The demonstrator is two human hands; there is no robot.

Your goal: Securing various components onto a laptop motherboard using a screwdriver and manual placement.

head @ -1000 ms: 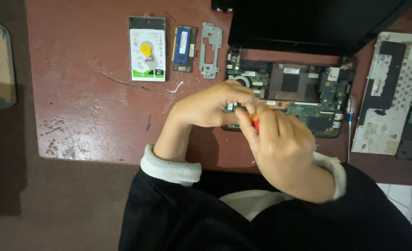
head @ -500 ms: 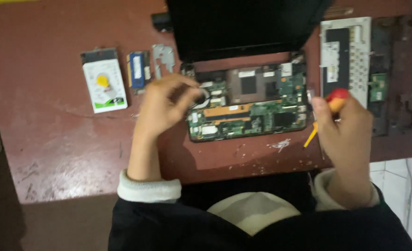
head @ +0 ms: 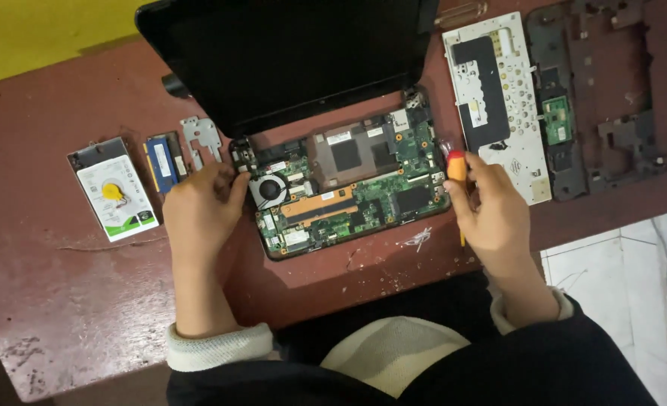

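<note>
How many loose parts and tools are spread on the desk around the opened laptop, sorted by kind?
Hard drive: 1
Memory stick: 1
Metal bracket: 1
Keyboard plate: 1
Black case cover: 1
Screwdriver, in the right hand: 1
Total: 6

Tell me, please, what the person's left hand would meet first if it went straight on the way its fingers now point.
The left hand points right, toward the opened laptop base. Its fingertips already look to be at the base's left edge, so next would probably come the round cooling fan, though depth is hard to judge.

Screwdriver (head: 457, 171) tip behind right hand (head: 491, 207)
</note>
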